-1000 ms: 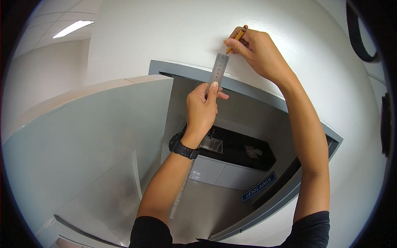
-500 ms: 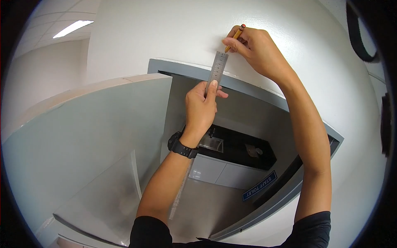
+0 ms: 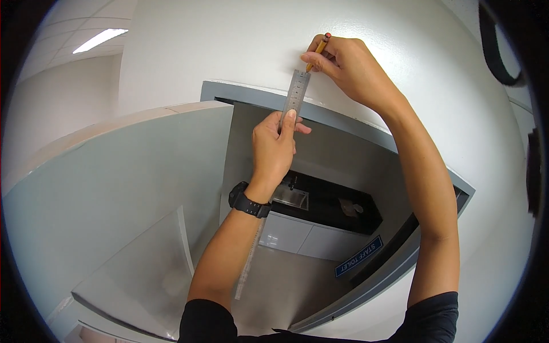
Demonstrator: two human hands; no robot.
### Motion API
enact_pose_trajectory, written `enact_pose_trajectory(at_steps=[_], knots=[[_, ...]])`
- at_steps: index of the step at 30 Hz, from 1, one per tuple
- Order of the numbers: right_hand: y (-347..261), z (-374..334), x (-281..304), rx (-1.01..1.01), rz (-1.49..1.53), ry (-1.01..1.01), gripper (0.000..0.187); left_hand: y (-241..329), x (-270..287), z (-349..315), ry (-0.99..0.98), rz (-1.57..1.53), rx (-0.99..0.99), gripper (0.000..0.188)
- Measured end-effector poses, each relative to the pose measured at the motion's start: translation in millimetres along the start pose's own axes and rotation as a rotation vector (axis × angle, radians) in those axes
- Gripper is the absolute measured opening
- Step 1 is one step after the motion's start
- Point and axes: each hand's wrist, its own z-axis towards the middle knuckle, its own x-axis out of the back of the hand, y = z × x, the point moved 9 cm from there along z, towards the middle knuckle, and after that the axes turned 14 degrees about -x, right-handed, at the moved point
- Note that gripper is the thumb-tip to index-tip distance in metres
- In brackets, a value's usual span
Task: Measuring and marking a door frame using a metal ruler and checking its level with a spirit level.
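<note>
Head view, left fingers: our left hand [image 3: 273,143] grips a steel ruler [image 3: 294,94], thumb flat on its face, the other fingers behind it and one fingertip jutting out to the right.
Right fingers: our right hand [image 3: 350,68] pinches a yellow pencil [image 3: 318,52] firmly against the thumb, the fingers curled in.
Ruler: it rises from the left thumb, leaning a little right, its upper end just below the right fingertips.
Pencil: it slants through the right fingers, red end up, point near the ruler's top right corner; we can't make out whether it touches the wall.
Wall: a white wall [image 3: 229,40] spreads behind and above our fingers.
Frame: a grey door frame [image 3: 246,95] runs behind the ruler, above the left fingers and below the right.
Wrist: we wear a black watch [image 3: 249,204] below the left fingers.
Strip: a pale graduated strip [image 3: 246,271] shows farther below them, beside our forearm.
Door: a grey door [image 3: 126,183] stands left of the left fingers.
Room: below the left fingers, a sink [image 3: 290,196] sits in a black counter [image 3: 329,208] over white cabinets [image 3: 286,231].
Sign: a blue sign [image 3: 358,257] shows well below the right fingers.
</note>
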Motion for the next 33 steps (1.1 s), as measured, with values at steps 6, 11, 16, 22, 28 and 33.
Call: enact_pose_trajectory(at_steps=[6,11,16,22,28,33], knots=[[-0.6,0.5,1.1,0.002,0.015,0.001,0.035,0.0,0.7,0.7,0.005,0.004,-0.015,0.036],[-0.4,0.4,1.0,-0.028,0.016,-0.017,0.034,0.5,0.4,0.5,0.006,0.001,-0.011,0.035],[-2.6,0.5,1.0,0.01,0.042,-0.007,0.033,0.4,1.0,0.2,0.008,0.009,-0.005,0.035],[-0.6,2.7,-1.3,0.041,0.024,-0.001,0.033,1.4,0.9,-0.1,0.01,-0.003,-0.008,0.035],[-7.0,1.9,3.0,-0.073,-0.104,-0.09,0.034,2.5,1.6,0.5,0.011,-0.009,-0.012,0.035],[3.3,3.6,0.7,0.023,0.024,0.007,0.035,1.8,-1.4,-0.1,0.002,0.0,-0.005,0.036]])
